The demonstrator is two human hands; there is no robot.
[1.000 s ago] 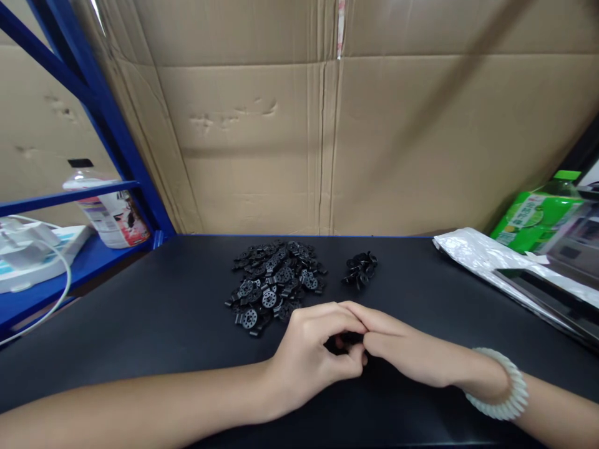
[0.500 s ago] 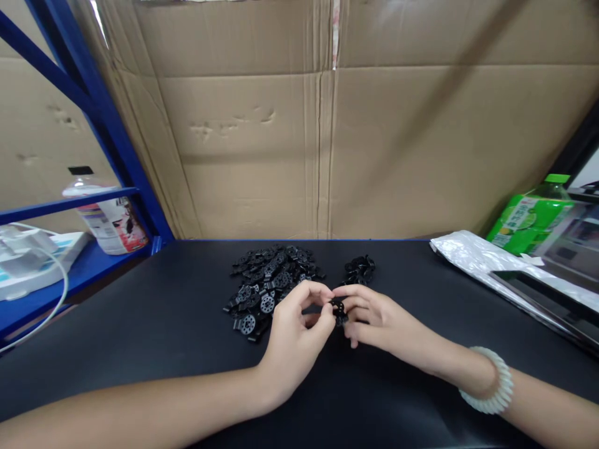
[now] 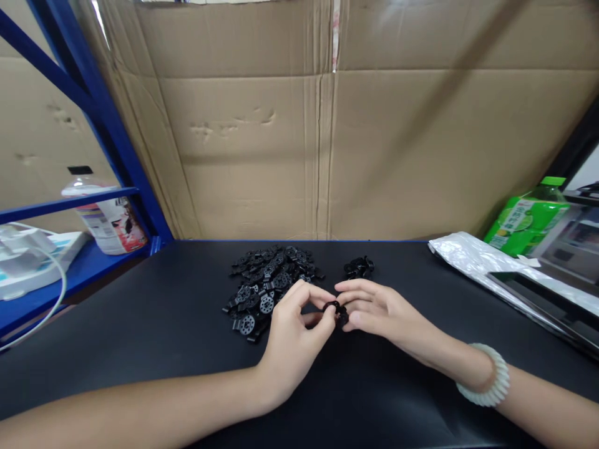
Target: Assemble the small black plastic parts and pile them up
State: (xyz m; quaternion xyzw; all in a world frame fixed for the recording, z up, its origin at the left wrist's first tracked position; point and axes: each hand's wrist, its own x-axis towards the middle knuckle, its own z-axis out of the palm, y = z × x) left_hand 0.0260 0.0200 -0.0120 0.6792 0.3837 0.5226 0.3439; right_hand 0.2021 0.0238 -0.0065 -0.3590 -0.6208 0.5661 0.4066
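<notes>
Between thumb and forefinger, my left hand (image 3: 294, 340) pinches a small black plastic part (image 3: 337, 313) above the black table (image 3: 178, 337). From the right, my right hand (image 3: 381, 312) touches the same part, its thumb and fingers closed round the right side. The hands partly cover the part, so its shape is unclear. Behind my left hand lies a large pile of black parts (image 3: 266, 280) with round, perforated discs. A smaller heap of black parts (image 3: 359, 267) sits behind my right hand.
At the right are a silvery plastic bag (image 3: 461, 246), a black frame (image 3: 547, 299) and a green bottle pack (image 3: 526, 221). On the left, a blue shelf (image 3: 93, 265) holds a bottle (image 3: 110, 218) and a white power strip (image 3: 70, 249). Cardboard (image 3: 253, 156) stands behind the table.
The thumb and fingers of my right hand have closed in on the black part, which has turned a little. My left hand has barely moved.
</notes>
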